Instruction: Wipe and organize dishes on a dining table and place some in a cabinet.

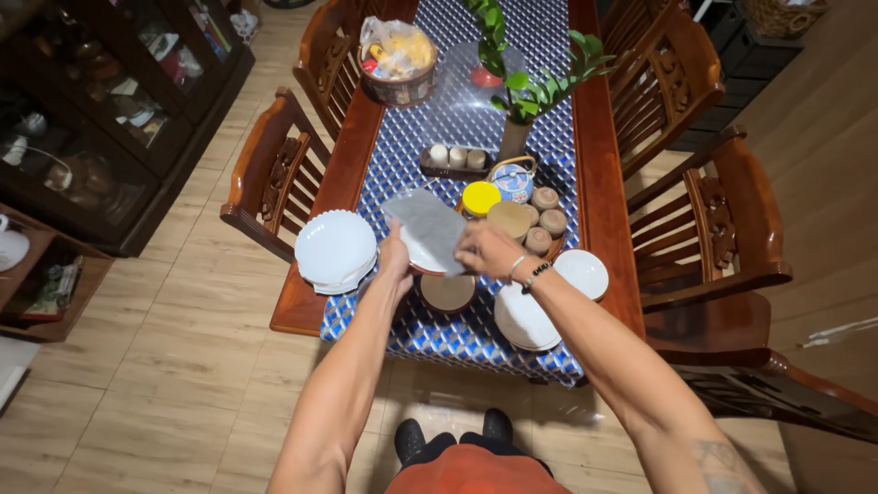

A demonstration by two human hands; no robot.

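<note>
Both hands hold a grey cloth over a plate at the counter's near end.

The left hand (395, 257) and right hand (487, 250) each pinch the grey cloth (427, 228) above the plate (422, 263). White plates (335, 249) and bowls (582, 273) flank them; behind stand jars (480, 198), a plant (523, 91), a basket (398, 64).

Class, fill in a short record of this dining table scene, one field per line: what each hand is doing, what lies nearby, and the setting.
Left hand: left hand supports a white plate from below
Right hand: right hand presses a grey cloth onto the plate
Left of hands: stack of white scalloped plates
Right of hands: white bowl
Behind hands: yellow-lidded jar; potted plant
Surface: blue patterned tablecloth on wooden table
Seating: wooden chairs
</note>
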